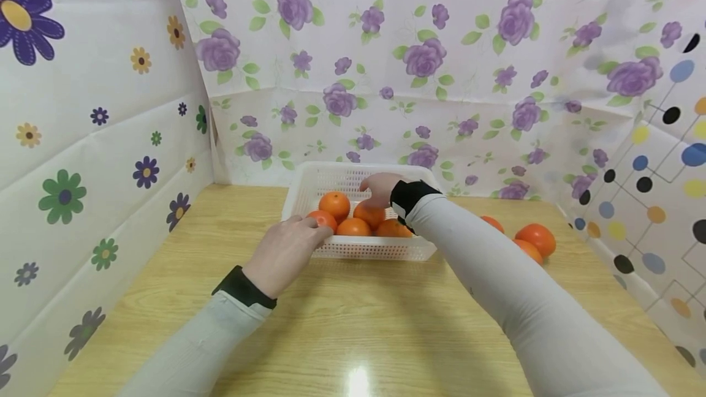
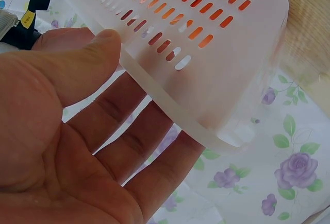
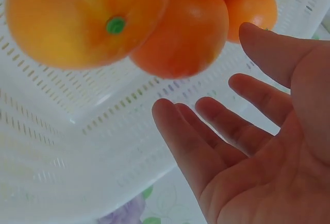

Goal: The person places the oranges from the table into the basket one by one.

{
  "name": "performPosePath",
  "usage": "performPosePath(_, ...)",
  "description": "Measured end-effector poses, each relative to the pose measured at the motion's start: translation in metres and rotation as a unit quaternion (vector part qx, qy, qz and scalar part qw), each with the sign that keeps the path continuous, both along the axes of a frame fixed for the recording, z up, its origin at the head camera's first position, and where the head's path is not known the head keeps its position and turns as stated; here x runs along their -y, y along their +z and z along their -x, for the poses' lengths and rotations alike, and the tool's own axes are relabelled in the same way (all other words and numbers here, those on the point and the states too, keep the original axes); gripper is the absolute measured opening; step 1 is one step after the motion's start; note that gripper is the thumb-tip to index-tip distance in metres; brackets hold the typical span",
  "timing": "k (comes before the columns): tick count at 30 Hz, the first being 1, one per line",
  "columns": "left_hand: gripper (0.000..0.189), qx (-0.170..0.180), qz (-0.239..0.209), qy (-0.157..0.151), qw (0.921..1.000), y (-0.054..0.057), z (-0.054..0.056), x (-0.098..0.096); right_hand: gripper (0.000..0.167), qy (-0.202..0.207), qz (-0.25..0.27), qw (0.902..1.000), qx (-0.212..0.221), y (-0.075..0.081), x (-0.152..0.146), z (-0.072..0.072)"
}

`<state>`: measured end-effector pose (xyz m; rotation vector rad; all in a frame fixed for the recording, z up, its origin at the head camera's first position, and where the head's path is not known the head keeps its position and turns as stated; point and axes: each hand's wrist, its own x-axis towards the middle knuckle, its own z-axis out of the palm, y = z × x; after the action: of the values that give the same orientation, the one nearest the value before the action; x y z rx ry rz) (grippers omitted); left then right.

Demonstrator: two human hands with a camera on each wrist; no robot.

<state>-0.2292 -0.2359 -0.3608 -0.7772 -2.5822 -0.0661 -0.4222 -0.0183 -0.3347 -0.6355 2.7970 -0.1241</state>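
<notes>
A white perforated plastic basket (image 1: 369, 250) stands at the back of the table with several oranges (image 1: 334, 206) in it. A redder round fruit (image 1: 321, 219) lies by its front left corner. There my left hand (image 1: 288, 252) holds the basket's rim; in the left wrist view the thumb lies on one side and the fingers pass behind the rim. My right hand (image 1: 380, 190) reaches over the basket, above the oranges. The right wrist view shows its fingers spread and relaxed, holding nothing, beside an orange (image 3: 77, 23) with a green stem end.
Several red-orange fruits (image 1: 535, 239), tomato-like, lie on the wooden table (image 1: 342, 317) to the right, partly hidden by my right sleeve (image 1: 496, 287). Flowered sheets (image 1: 342, 66) hang behind and on the left; a dotted sheet (image 1: 651, 201) hangs on the right.
</notes>
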Motion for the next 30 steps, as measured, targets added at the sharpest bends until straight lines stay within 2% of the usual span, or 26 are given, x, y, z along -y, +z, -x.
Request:
performPosePath(2, 0.032, -0.002, -0.002, -0.001, 1.0000, 0.000, 0.000, 0.000, 0.055, 0.027, -0.013, 0.9992, -0.027, 0.001, -0.004, 0.001)
performPosePath(9, 0.031, -0.011, -0.005, -0.003, 0.9999, 0.001, -0.002, 0.000, 0.056, 0.038, -0.020, 0.9975, -0.056, 0.014, -0.021, -0.006)
performPosePath(17, 0.031, -0.019, -0.009, -0.009, 0.9997, 0.001, -0.002, 0.002, 0.054, 0.049, -0.006, 0.9950, -0.087, 0.039, -0.046, -0.036)
performPosePath(21, 0.032, -0.015, -0.004, -0.008, 0.9998, 0.001, -0.002, 0.003, 0.052, 0.052, 0.010, 0.9914, -0.120, 0.048, -0.058, -0.054)
performPosePath(30, 0.031, -0.008, -0.006, -0.011, 0.9999, 0.000, -0.001, 0.001, 0.056, 0.050, 0.029, 0.9819, -0.181, 0.047, -0.083, -0.074)
